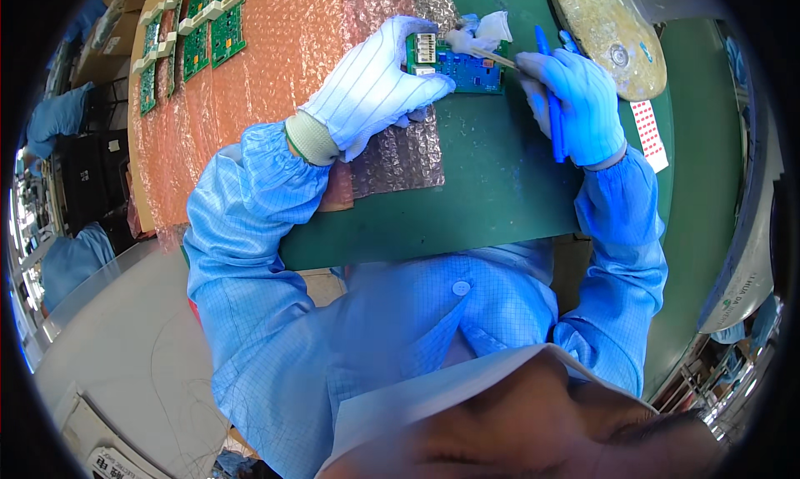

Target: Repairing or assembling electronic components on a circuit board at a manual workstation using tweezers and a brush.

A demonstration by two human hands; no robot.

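My left hand (371, 87), in a white striped glove, is closed on the left end of a circuit board (475, 77) that looks blue under the light and carries a white label (426, 49). My right hand (583, 108), gloved too, pinches a thin pale tool (497, 59), perhaps tweezers; its exact kind is unclear. The tool's tip meets a crumpled white wipe (492, 32) at the board's upper edge. A blue pen (556, 125) is also held in that hand, upright across the fingers.
Several green circuit boards (225, 33) with white connector strips lie at the far left on pink bubble wrap (283, 54). A round, stained lamp base (612, 37) stands at the far right of the green mat (500, 179). Beside it is a label sheet with red dots (648, 135).
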